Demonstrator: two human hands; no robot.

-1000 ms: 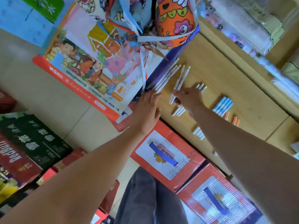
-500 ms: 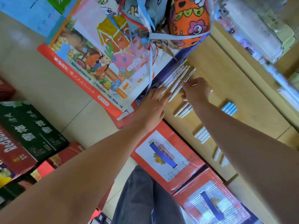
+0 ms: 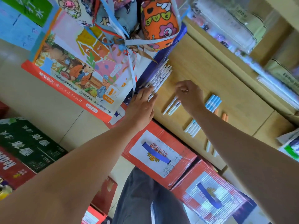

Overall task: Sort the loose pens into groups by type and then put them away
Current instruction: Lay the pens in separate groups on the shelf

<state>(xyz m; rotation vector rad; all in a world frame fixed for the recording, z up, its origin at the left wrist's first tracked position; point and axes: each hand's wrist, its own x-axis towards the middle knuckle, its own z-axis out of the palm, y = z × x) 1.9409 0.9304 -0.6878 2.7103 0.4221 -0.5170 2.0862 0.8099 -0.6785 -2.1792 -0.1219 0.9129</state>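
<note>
Left hand (image 3: 142,105), fingers flat together, presses the row of white pens (image 3: 160,76) on the bench (image 3: 202,75). Right hand (image 3: 189,94) curls its fingers, grip unclear. A careless shove could roll pens off the edge.

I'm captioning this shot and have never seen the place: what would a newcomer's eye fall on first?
First, the neat row of white pens on the wooden shelf, with the left hand laying straight fingers against their near ends. Beside it the right hand, fingers curled, covers the far ends of a smaller group of pens. A bright orange patterned bag sits at the top of the picture.
</note>
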